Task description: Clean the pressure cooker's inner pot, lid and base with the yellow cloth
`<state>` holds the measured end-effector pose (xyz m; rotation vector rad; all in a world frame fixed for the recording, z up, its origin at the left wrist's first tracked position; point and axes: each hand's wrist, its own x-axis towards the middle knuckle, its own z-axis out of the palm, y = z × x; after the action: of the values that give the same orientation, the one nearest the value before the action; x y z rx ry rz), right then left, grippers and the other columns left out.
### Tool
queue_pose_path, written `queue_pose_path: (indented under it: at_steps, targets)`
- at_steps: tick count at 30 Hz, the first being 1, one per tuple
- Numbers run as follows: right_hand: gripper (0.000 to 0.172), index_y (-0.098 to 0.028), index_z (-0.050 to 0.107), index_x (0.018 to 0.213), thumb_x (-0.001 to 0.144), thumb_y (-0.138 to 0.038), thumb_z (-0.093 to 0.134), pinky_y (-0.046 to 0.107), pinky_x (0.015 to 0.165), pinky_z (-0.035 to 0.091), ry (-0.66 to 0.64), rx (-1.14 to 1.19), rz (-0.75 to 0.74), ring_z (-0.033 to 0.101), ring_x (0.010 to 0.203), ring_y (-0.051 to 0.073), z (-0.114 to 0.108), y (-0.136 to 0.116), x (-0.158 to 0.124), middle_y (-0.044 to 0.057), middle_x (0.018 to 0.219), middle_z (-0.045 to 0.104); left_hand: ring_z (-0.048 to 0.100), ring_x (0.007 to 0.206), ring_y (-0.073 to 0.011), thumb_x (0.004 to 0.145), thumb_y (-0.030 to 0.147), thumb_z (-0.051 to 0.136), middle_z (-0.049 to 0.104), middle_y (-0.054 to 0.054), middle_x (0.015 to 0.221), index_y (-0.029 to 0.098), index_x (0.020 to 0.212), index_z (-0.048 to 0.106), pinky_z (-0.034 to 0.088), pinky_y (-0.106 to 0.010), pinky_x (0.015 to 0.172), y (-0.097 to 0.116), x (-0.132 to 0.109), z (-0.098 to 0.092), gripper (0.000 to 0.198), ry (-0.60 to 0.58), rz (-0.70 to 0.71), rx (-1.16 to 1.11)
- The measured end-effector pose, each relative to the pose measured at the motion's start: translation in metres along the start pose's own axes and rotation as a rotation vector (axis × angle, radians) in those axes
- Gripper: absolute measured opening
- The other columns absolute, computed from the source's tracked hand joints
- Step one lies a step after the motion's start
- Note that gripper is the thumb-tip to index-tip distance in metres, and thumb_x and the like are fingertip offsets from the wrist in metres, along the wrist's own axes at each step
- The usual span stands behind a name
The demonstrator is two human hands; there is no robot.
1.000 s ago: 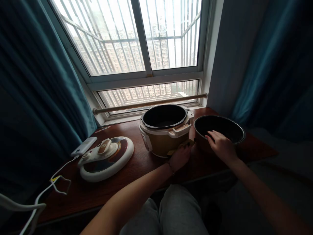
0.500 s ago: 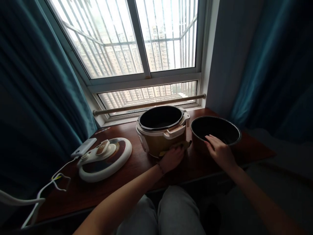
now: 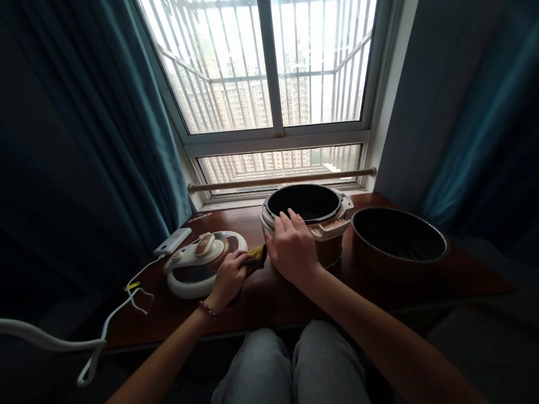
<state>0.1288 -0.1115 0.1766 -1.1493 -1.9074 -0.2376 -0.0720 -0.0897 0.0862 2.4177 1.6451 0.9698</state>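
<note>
My left hand [image 3: 231,276] is closed on a dark and yellow cloth [image 3: 257,255], between the lid and the cooker. The white and gold electric pressure cooker [image 3: 332,247] stands lidless, its dark opening facing up. Over its front left side lies my right hand [image 3: 295,244], fingers stretched out near the rim, with nothing in it that I can see. Whether its palm touches the cooker is hidden. The round cooker lid [image 3: 189,289], white-rimmed with a brown handle, lies left of my left hand. To the cooker's right sits a dark inner pot [image 3: 400,264].
A white power bank-like box [image 3: 172,241] with a white cable [image 3: 105,328] lies at the table's left. Behind the reddish-brown table [image 3: 273,306] runs a rail [image 3: 282,180] across the barred window. Blue curtains [image 3: 138,140] hang at both sides.
My left hand has moved left with the cloth, off the cooker's front. My right hand has left the inner pot's rim for the cooker. The view has turned slightly left.
</note>
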Motion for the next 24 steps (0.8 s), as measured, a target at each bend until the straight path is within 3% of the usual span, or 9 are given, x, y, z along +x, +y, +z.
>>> queue_pose_path:
  at_steps: [4, 6, 8, 13, 18, 21, 24]
  targets:
    - [0.046, 0.003, 0.048, 0.120, 0.087, -0.030, 0.040, 0.069, 0.086, 0.029, -0.150, -0.123, 0.309, 0.044, 0.114, 0.043, 0.081, -0.015, 0.057, 0.031, 0.116, 0.053, 0.057, 0.095, -0.0214, 0.075, 0.019, 0.043, 0.065, -0.004, 0.097, 0.019, 0.093, 0.067, 0.042, -0.035, 0.089, -0.005, -0.016, -0.019, 0.030, 0.132, -0.214, -0.402]
    - [0.041, 0.003, 0.052, 0.112, 0.090, -0.027, 0.036, 0.063, 0.079, 0.036, -0.216, -0.166, 0.358, 0.053, 0.103, 0.040, 0.102, -0.012, 0.068, 0.032, 0.105, 0.057, 0.059, 0.093, -0.0225, 0.074, 0.023, 0.047, 0.067, -0.004, 0.094, 0.018, 0.094, 0.067, 0.043, -0.035, 0.087, -0.009, -0.028, -0.028, 0.029, 0.160, -0.340, -0.568]
    - [0.037, 0.000, 0.057, 0.103, 0.091, -0.027, 0.034, 0.053, 0.072, 0.042, -0.197, -0.214, 0.327, 0.058, 0.091, 0.036, 0.108, -0.006, 0.068, 0.030, 0.096, 0.060, 0.060, 0.094, -0.0235, 0.071, 0.026, 0.052, 0.068, -0.004, 0.092, 0.017, 0.091, 0.068, 0.043, -0.035, 0.088, -0.018, -0.040, -0.036, 0.027, 0.179, -0.460, -0.696]
    - [0.036, -0.009, 0.060, 0.083, 0.090, -0.036, 0.038, 0.035, 0.058, 0.040, -0.121, -0.349, 0.184, 0.060, 0.071, 0.028, 0.095, -0.006, 0.045, 0.019, 0.076, 0.062, 0.060, 0.097, -0.0241, 0.062, 0.026, 0.059, 0.069, -0.006, 0.098, 0.014, 0.091, 0.067, 0.043, -0.034, 0.089, -0.045, -0.057, -0.048, 0.032, 0.296, -0.685, -0.902]
    - [0.042, -0.018, 0.061, 0.073, 0.086, -0.053, 0.041, 0.027, 0.052, 0.031, -0.057, -0.306, -0.025, 0.060, 0.060, 0.019, 0.072, -0.011, 0.019, 0.007, 0.062, 0.063, 0.062, 0.094, -0.0233, 0.061, 0.026, 0.061, 0.069, -0.005, 0.097, 0.015, 0.093, 0.066, 0.047, -0.033, 0.085, -0.046, -0.058, -0.043, 0.034, 0.372, -0.742, -1.066]
    - [0.044, -0.020, 0.063, 0.072, 0.081, -0.059, 0.045, 0.026, 0.054, 0.032, -0.021, -0.238, -0.104, 0.060, 0.058, 0.016, 0.059, 0.004, 0.010, 0.004, 0.060, 0.064, 0.062, 0.095, -0.0244, 0.061, 0.026, 0.061, 0.070, -0.006, 0.096, 0.014, 0.091, 0.067, 0.047, -0.034, 0.085, -0.042, -0.060, -0.041, 0.033, 0.409, -0.733, -1.062]
    - [0.043, -0.020, 0.064, 0.069, 0.078, -0.059, 0.050, 0.024, 0.057, 0.036, -0.055, -0.120, -0.174, 0.061, 0.059, 0.015, 0.044, 0.037, 0.009, 0.003, 0.060, 0.064, 0.063, 0.094, -0.0250, 0.062, 0.028, 0.060, 0.070, -0.007, 0.094, 0.014, 0.091, 0.067, 0.048, -0.035, 0.083, -0.040, -0.067, -0.041, 0.033, 0.426, -0.734, -1.043]
